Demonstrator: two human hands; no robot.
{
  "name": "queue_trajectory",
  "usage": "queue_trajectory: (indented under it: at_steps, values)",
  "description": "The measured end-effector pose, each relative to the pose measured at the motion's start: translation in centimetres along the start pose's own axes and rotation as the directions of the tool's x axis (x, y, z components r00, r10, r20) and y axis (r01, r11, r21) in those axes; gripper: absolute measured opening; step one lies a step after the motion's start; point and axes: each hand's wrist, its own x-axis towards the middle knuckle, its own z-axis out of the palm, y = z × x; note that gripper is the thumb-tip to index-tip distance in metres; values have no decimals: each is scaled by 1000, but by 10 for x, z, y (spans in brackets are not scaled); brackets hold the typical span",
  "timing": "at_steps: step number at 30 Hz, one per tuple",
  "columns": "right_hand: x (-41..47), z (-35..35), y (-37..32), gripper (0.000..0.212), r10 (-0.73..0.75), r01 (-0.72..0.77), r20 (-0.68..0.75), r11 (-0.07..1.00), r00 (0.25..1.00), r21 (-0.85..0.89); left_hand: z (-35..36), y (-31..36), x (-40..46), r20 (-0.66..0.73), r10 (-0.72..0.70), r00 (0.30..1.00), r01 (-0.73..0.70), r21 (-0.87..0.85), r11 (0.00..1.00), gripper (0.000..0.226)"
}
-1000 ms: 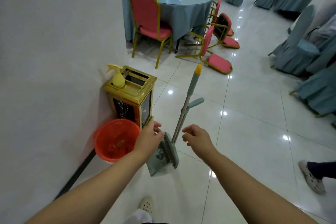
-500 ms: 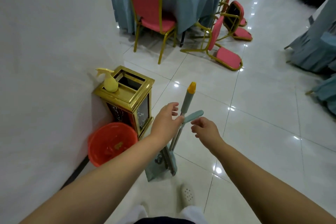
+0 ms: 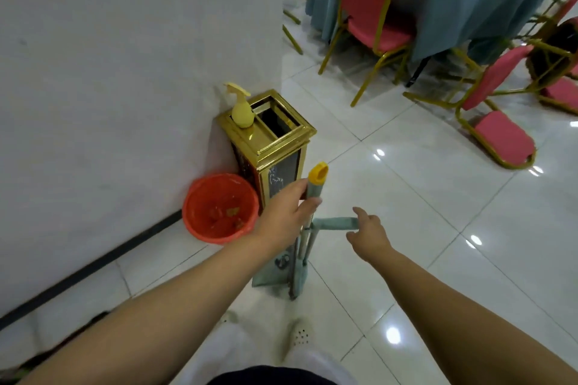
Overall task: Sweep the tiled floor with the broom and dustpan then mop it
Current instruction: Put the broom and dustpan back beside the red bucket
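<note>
left hand [image 3: 286,212] now at broom handle [image 3: 315,187], seemingly ungripped | right hand [image 3: 369,233] reached dustpan handle [image 3: 334,224], unclenched

Bright, even light; glare spots on floor tiles [image 3: 438,197] (blurred edges)

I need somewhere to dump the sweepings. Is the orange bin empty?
Not empty: the orange bin stands upright by the wall, open-topped, with a few scraps on its bottom and plenty of room left.

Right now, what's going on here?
A person is reaching for a broom and dustpan set standing upright on the tiled floor. The left hand is at the broom's handle below its yellow cap; the right hand is at the dustpan's grip. Neither looks closed yet. No sweeping has begun.
</note>
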Motion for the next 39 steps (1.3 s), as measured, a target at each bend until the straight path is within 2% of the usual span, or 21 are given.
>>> queue_trajectory:
  at_steps: [3, 8, 12, 17, 27, 29, 34, 39]
  values:
    - [8, 1, -5, 52, -65, 73, 100, 995, 993, -69, -5, 0, -11, -42, 9, 999, -8, 27, 1000, 36]
    - [7, 10, -26, 39, -157, 199, 216, 962, 964, -188, -17, 0, -29, -109, -16, 994, 16, -3, 1000, 40]
    - [-1, 23, -53, 34, -210, 268, 263, 940, 942, -210, -40, -11, -50, -172, -20, 985, 14, -32, 999, 30]
    - [-18, 53, -102, 35, -287, 358, 295, 906, 911, -224, -88, -34, -83, -251, -89, 964, 68, -92, 993, 16]
    - [-76, 145, -237, 32, -368, 471, 377, 851, 850, -232, -223, -98, -165, -373, -173, 911, 138, -119, 983, 17]
    - [-87, 167, -264, 31, -362, 471, 386, 850, 849, -238, -251, -111, -182, -395, -178, 901, 146, -109, 983, 24]
    - [-101, 207, -323, 41, -333, 414, 384, 898, 861, -149, -306, -137, -210, -454, -189, 871, 192, -40, 981, 16]
    - [-98, 233, -371, 30, -329, 363, 354, 931, 876, -33, -344, -155, -214, -522, -212, 826, 268, 34, 963, 26]
